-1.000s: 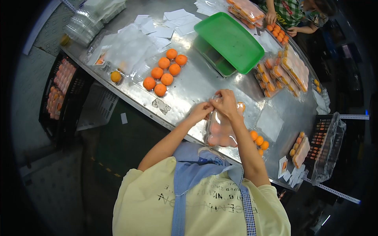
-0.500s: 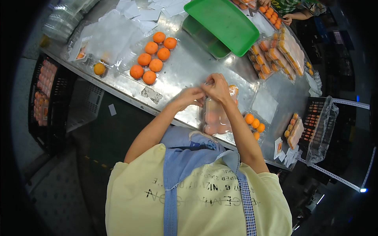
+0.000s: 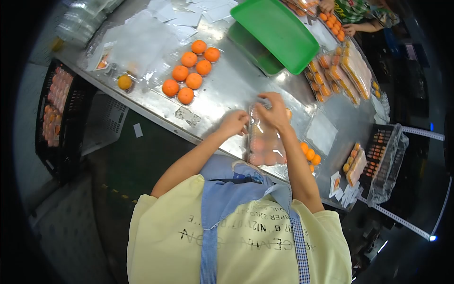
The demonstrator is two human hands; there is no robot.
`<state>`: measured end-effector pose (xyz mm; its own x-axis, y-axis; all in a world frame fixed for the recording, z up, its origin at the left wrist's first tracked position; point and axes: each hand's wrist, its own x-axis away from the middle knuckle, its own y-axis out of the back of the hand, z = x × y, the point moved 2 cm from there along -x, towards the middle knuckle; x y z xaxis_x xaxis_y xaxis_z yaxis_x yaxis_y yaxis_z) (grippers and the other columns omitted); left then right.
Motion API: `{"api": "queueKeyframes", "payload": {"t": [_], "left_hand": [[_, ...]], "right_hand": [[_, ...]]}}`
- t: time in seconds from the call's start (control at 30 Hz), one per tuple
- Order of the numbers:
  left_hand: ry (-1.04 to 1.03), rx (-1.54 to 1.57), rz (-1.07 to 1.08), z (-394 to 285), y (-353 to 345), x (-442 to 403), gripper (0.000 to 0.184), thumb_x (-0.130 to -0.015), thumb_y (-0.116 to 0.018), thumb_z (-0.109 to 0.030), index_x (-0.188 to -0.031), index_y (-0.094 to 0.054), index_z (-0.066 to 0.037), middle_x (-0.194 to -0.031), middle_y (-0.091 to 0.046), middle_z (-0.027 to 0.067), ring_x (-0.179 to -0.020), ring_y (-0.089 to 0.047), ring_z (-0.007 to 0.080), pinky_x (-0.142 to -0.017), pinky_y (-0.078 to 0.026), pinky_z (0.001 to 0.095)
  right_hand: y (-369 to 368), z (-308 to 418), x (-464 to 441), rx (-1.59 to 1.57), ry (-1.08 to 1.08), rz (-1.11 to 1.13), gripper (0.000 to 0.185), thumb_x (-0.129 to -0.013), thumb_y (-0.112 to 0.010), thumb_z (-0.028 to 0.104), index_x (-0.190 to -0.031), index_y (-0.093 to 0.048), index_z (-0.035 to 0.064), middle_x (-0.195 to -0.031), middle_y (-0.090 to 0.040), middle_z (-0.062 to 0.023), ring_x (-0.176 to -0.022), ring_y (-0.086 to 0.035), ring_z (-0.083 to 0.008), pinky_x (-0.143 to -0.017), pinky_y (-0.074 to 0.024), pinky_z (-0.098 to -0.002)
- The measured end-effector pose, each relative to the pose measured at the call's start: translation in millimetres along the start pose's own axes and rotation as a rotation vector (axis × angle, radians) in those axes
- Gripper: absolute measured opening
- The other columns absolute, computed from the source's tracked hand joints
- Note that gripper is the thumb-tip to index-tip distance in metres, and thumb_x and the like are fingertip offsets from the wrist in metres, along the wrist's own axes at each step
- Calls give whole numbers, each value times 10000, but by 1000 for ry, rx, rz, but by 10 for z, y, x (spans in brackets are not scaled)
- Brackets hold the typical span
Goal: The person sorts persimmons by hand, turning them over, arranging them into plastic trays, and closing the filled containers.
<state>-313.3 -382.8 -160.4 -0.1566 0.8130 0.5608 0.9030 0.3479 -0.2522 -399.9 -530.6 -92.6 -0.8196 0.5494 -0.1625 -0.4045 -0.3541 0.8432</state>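
Metal bench (image 3: 222, 102) set diagonally across view, near edge right up against blue apron (image 3: 236, 194) over pale yellow shirt (image 3: 265, 255). Far left, below bench level: black crate (image 3: 74, 94) with packs of fruit inside. Far right, off the bench end: second black crate, clear plastic liner (image 3: 395, 163) over its side. Far middle of bench: green tub (image 3: 250, 52) with green tray (image 3: 279, 35) tilted across the top. Right of that: leaning stack of filled packs (image 3: 350, 71). Top right: co-worker's forearm (image 3: 368, 26) beside a tray of oranges (image 3: 332, 24). Left half of bench: heap of clear film (image 3: 142, 45), then eight oranges (image 3: 193, 71) in two rows in clear plastic. Key item, clear pack (image 3: 266, 147): near edge of bench, straight in front of apron, long side pointing away from body, orange fruit visible through plastic. Right grip (image 3: 273, 112) over far end of pack, thumb and forefinger apart. Left grip (image 3: 233, 124) just beside pack's left long edge, fingers curled and blurred; can't tell whether closed on anything, or even in contact. Just right of right forearm: small group of oranges (image 3: 309, 154), partly hidden. Further right: white square sheet (image 3: 322, 132) flat on bench. Loose white cards (image 3: 350, 194) at right corner. Smallest: single yellowish fruit (image 3: 125, 82) near left edge of bench.
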Motion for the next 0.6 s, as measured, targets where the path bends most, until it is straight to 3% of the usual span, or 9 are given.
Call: {"api": "queueKeyframes", "payload": {"t": [0.03,0.1,0.2,0.3,0.4,0.43,0.53,0.6], "left_hand": [[26,-91,74,2,14,47,279,-948,-505,-221,-1069,-563,23,-879,-623,81,-636,-655,165,-510,-532,263],[160,-296,220,16,-81,179,302,-929,-530,-252,-1051,-560,22,-876,-629,85,-603,-647,166,-514,-536,263],[24,-205,289,147,-278,310,379,-853,-641,-349,-993,-566,-6,-848,-646,114,-546,-620,182,-530,-535,321],[-178,-580,189,43,-300,-31,380,-823,-675,-346,-983,-565,-20,-875,-648,129,-603,-635,194,-573,-516,328],[-278,-507,-113,-176,-278,-306,425,-821,-670,-306,-1100,-565,-2,-926,-648,148,-820,-629,243,-738,-497,356],[-274,-476,-174,-253,-258,-356,439,-818,-667,-285,-1133,-559,1,-954,-643,153,-869,-618,264,-789,-489,366],[-579,-836,-402,-465,-264,-242,465,-800,-662,-229,-1183,-530,-3,-1077,-593,179,-999,-564,308,-904,-438,391],[-614,-870,-469,-573,-231,113,505,-783,-661,-203,-1219,-498,-6,-1146,-545,200,-1056,-527,333,-948,-404,403]], "right_hand": [[97,-86,27,55,50,-61,311,-758,-672,283,-962,-675,48,-966,-649,-145,-963,-583,-295,-850,-454,-368],[289,-319,153,219,-134,49,338,-831,-616,347,-1012,-667,66,-1067,-636,-137,-1042,-547,-307,-907,-414,-388],[418,-753,399,29,-286,145,392,-876,-557,379,-1061,-647,45,-1065,-627,-172,-1056,-550,-335,-911,-421,-405],[522,-934,553,30,-462,95,427,-914,-488,391,-1061,-641,20,-1051,-626,-205,-1050,-558,-356,-912,-425,-416],[686,-1004,671,259,-727,131,476,-955,-380,385,-1025,-637,-9,-1000,-625,-249,-977,-582,-384,-900,-426,-439],[681,-1040,758,296,-618,95,465,-952,-389,380,-1015,-638,-7,-987,-627,-249,-964,-582,-391,-893,-426,-447],[638,-1025,995,400,-365,-13,429,-928,-430,374,-1009,-629,3,-1009,-607,-277,-890,-574,-439,-828,-444,-482],[664,-857,1086,376,-529,34,418,-930,-436,373,-1012,-625,9,-954,-624,-266,-861,-594,-421,-793,-462,-470]]}}
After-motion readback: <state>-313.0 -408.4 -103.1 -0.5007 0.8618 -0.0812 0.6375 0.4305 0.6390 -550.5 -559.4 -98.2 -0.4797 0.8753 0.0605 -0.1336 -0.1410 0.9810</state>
